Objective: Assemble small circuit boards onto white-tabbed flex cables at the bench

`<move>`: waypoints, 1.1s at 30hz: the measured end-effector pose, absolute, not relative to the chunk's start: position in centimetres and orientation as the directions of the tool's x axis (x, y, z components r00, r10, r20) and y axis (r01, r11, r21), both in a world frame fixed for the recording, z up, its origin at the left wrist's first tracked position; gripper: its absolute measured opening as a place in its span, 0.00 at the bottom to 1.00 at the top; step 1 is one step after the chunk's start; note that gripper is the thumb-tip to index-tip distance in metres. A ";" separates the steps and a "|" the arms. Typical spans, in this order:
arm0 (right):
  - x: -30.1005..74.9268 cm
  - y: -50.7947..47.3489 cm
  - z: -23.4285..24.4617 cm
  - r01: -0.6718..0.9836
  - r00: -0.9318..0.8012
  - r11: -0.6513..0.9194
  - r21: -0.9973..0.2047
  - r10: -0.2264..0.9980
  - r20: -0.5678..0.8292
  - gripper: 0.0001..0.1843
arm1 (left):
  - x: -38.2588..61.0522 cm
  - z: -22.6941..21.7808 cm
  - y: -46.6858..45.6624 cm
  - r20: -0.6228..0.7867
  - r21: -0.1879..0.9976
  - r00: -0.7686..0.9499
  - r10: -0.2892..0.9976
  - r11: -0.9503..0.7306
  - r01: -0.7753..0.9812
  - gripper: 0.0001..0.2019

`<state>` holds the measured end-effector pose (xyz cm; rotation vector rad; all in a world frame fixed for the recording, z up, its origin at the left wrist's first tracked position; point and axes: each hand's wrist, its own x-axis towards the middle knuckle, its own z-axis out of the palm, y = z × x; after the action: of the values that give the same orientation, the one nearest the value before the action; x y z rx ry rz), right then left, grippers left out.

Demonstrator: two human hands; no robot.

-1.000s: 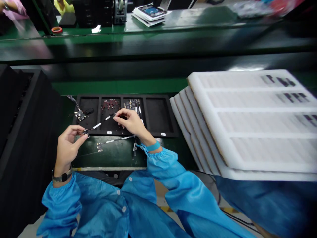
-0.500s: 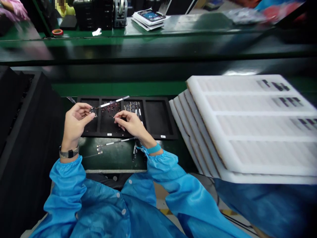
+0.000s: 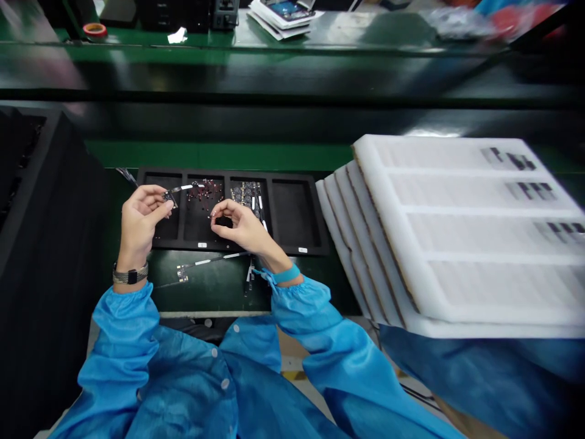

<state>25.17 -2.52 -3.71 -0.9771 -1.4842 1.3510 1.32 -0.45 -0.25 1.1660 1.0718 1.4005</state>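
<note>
My left hand [image 3: 142, 218] is closed, with a small circuit board [image 3: 170, 198] between thumb and fingers. A thin strip with white patches runs from that board to the right. My right hand [image 3: 241, 227] pinches over the black compartment tray [image 3: 295, 245], its thumb and fingertips close together. A tiny speck shows at those fingertips, too small to name. Tiny parts with red bits [image 3: 206, 190] lie scattered in the compartment beneath. More circuit boards [image 3: 243, 194] with strips fill the compartment to its right. Another circuit board [image 3: 182, 274] with a strip lies on the green table before the tray.
Stacked white foam trays [image 3: 414, 228] with dark pieces in their slots stand at the right. Tall black foam trays [image 3: 50, 201] rise at the left. A green shelf [image 3: 292, 52] crosses behind, bearing a tape roll [image 3: 95, 30] and papers [image 3: 281, 21].
The view has tipped slightly downward. The strip on the held board has swung and looks shorter. My right hand stays over the tray, its thumb and index finger now forming a rounder loop.
</note>
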 end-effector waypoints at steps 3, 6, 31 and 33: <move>25.1 -2.5 -3.9 -0.001 -0.291 0.089 -0.996 0.953 0.085 0.15 | 1.4 -0.3 -0.4 0.116 0.981 -0.053 0.992 -0.123 -0.148 0.16; 25.1 -2.6 -3.9 0.016 -0.272 0.083 -0.996 0.959 0.075 0.13 | 1.4 -0.3 -0.5 0.110 0.982 -0.045 0.993 -0.115 -0.147 0.16; 24.9 -3.3 -2.9 0.229 -0.217 0.211 -0.950 0.963 0.161 0.08 | 2.7 -0.5 -0.9 0.075 0.977 0.067 0.995 -0.060 -0.207 0.15; 24.8 -3.3 -2.8 0.222 -0.212 0.222 -0.949 0.961 0.175 0.06 | 2.3 -0.1 -1.0 0.102 0.952 0.054 0.993 -0.082 -0.296 0.16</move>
<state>24.83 -3.34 -2.81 -1.1326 -1.6220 1.0638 2.29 -0.95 -0.12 1.0840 0.8928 1.3513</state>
